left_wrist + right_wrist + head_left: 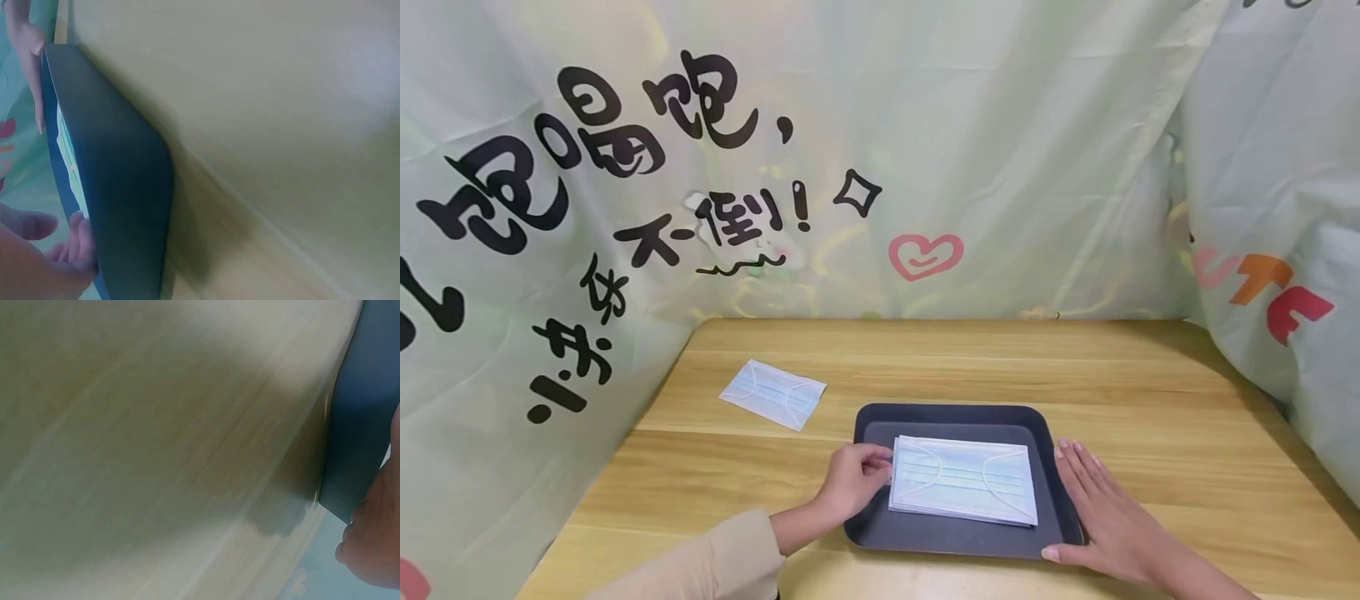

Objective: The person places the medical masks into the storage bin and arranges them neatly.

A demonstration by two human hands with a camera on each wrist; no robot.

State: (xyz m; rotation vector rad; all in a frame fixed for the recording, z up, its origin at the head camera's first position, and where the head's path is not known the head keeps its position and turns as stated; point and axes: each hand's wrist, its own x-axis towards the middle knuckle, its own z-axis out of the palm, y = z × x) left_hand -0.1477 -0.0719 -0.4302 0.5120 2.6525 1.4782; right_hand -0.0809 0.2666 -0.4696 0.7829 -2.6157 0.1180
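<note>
A dark tray [970, 540] on the wooden table holds a neat stack of light blue face masks [962, 479], white ear loops showing on top. At the stack's left edge, over the tray's left rim, is my left hand [853, 482], its fingers loosely bent. In the left wrist view a gap shows between the thumb [34, 225] and the fingers [78, 244]; the contact with the masks is partly hidden. My right hand [1105, 521] lies along the tray's right side with straight fingers, thumb at the front right corner. One single face mask [773, 394] lies left of the tray.
The wooden table [1150, 375] extends behind and to both sides of the tray. A pale printed curtain [1037, 167] with dark lettering and a pink heart hangs along the back and both sides.
</note>
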